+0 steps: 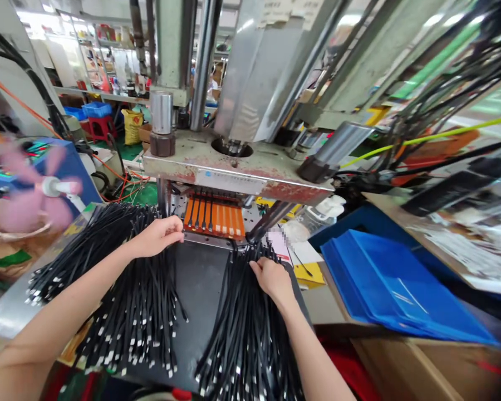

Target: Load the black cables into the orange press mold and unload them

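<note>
My left hand (161, 236) is closed beside the left front corner of an orange slotted fixture (229, 218); whatever its curled fingers hold is hidden. Several flat black cables lie in the fixture's left slots, while pale strips show in the right ones. Over the upper end of the right-hand bundle of black cables (244, 323), my right hand (273, 280) is closed, thumb and fingertips pinching at a cable. Below my left forearm spreads another bundle of black cables (137, 323) with small metal plug ends. A dark board (202, 312) shows between the bundles.
A press plate (237, 172) with steel posts hangs above the fixture. At left a pink fan (45, 186) spins near more black cables (87, 245). Blue trays (392, 284) sit at right, beside a clear plastic bottle (317, 217). A cardboard box (430, 367) stands lower right.
</note>
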{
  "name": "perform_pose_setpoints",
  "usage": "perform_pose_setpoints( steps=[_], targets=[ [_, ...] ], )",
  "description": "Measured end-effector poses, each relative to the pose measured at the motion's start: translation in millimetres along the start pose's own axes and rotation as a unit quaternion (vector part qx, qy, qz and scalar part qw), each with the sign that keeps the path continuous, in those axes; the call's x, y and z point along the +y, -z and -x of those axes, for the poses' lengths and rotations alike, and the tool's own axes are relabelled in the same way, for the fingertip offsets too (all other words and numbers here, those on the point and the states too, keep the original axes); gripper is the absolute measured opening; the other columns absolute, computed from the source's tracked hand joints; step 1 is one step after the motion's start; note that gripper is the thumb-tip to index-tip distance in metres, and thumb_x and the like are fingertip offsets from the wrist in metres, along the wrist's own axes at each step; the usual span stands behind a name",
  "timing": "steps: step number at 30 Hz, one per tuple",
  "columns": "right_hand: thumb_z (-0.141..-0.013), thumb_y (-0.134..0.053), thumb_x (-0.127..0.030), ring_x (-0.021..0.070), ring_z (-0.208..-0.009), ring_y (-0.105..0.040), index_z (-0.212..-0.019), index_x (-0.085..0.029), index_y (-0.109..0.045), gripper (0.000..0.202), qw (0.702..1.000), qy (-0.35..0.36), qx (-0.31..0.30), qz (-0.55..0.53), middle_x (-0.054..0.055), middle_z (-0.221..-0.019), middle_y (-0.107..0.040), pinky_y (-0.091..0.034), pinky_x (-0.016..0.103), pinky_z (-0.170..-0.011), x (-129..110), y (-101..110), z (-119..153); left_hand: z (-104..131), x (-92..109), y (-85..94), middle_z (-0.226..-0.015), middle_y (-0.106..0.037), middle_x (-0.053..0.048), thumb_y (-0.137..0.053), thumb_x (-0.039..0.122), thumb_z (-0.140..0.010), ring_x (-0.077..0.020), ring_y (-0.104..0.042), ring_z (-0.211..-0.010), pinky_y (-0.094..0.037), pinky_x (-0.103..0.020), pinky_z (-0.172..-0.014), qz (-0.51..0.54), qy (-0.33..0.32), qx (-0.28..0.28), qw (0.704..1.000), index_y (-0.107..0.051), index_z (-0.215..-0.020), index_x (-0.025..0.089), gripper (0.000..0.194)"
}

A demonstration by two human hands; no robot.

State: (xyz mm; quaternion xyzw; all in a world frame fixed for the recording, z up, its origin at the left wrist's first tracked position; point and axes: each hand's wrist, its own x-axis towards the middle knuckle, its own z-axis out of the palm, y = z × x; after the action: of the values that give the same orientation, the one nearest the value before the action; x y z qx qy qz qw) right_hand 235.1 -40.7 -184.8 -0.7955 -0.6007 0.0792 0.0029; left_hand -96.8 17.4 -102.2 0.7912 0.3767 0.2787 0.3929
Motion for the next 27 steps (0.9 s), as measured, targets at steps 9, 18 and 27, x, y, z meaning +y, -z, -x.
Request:
perform_pose_setpoints(
  steps=[9,18,27],
  targets=[
    [-0.092,-0.049,-0.034,0.0126,-0.055,-0.056,-0.087,-0.021,-0.051,0.014,0.855,0.209,0.137,-0.455,-0.002,-0.066,-0.063,-0.041,0.022,-0.056,-43.1,53.7,50.5,-46.1,56.7,-35.5,-0.069,-0.055,0.002,-0.06,0.027,-0.079,-0.0072,-0.05,-0.057,-0.041,-0.019,-0.054,0.128,-0.01,-0.1,0.987,-0.063,-0.094,0.013,0.021],
    [-0.093,-0.049,-0.031,0.0121,-0.058,-0.05,-0.084,-0.02,-0.053,0.014,0.82,0.28,0.167,-0.471,-0.003,-0.068,-0.054,-0.039,0.023,-0.059,-89.3,66.5,52.8,-70.0,94.0,-41.7,-0.061,-0.06,0.001,-0.074,0.033,-0.071,-0.0067,-0.055,-0.05,-0.049,-0.017,-0.049,0.225,-0.034,-0.034,0.973,-0.066,-0.078,0.011,0.025],
    [-0.087,-0.055,-0.025,0.0151,-0.058,-0.055,-0.084,-0.019,-0.061,0.01,0.872,0.297,0.125,-0.369,-0.001,-0.065,-0.06,-0.04,0.024,-0.06,-92.5,42.4,16.2,-98.5,122.2,-16.2,-0.071,-0.063,0.0,-0.072,0.032,-0.077,-0.009,-0.059,-0.058,-0.051,-0.022,-0.056,0.11,-0.281,0.17,0.938,-0.067,-0.076,0.015,0.018]
  ],
)
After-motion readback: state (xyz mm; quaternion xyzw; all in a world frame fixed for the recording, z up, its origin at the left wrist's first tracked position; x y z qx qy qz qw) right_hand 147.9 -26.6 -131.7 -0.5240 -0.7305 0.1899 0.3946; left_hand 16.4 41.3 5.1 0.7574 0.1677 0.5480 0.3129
